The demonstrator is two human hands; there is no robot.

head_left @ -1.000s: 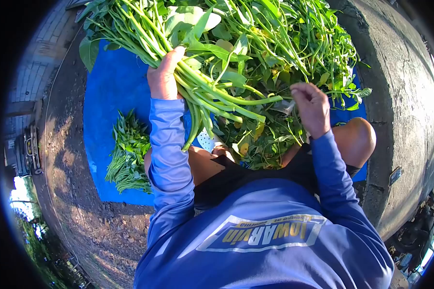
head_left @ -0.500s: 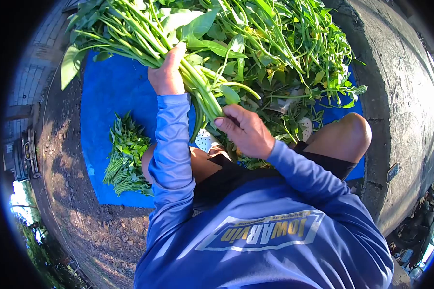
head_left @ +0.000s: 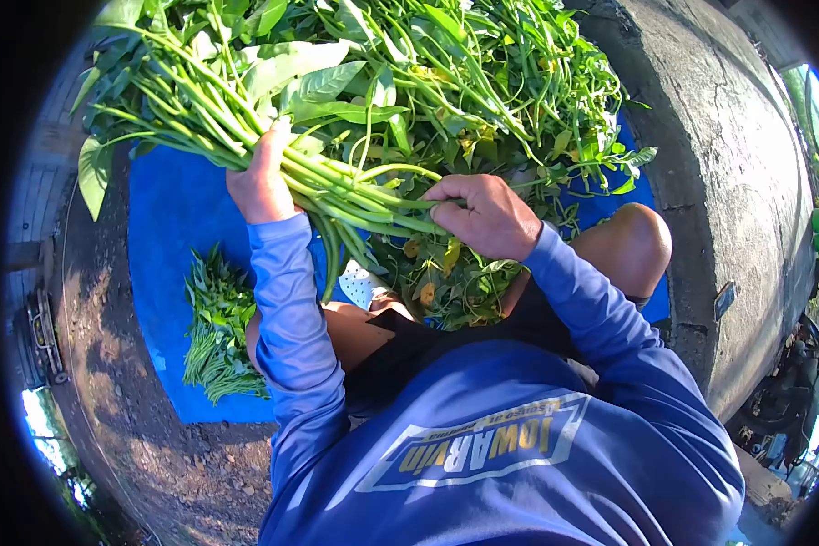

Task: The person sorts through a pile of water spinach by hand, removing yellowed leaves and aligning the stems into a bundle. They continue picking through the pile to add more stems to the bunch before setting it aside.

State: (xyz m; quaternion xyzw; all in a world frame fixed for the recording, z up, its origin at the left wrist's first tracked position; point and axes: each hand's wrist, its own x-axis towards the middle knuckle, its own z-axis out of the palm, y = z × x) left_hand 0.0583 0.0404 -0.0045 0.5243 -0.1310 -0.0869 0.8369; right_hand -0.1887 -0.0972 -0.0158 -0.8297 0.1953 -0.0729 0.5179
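My left hand (head_left: 266,182) is wrapped round a thick bundle of long green stems (head_left: 337,187), whose broad leaves spread to the upper left. At the cut ends of the bundle, my right hand (head_left: 487,216) has its thumb and fingers closed on the stem tips. Some stems hang below my left wrist. Beyond both hands lies a large heap of loose leafy stems (head_left: 491,82). A smaller bunch of greens (head_left: 220,332) rests to the left of my left forearm.
Under the greens is a blue sheet (head_left: 177,218). A raised concrete edge (head_left: 728,182) runs along the right, and stony ground (head_left: 191,473) lies at the lower left. My bent knees flank loose leaves near a white perforated shoe (head_left: 362,287).
The bundle has tilted closer to level, and my left hand has moved left and down with it. My right hand has shifted slightly right. The whole view has shifted somewhat.
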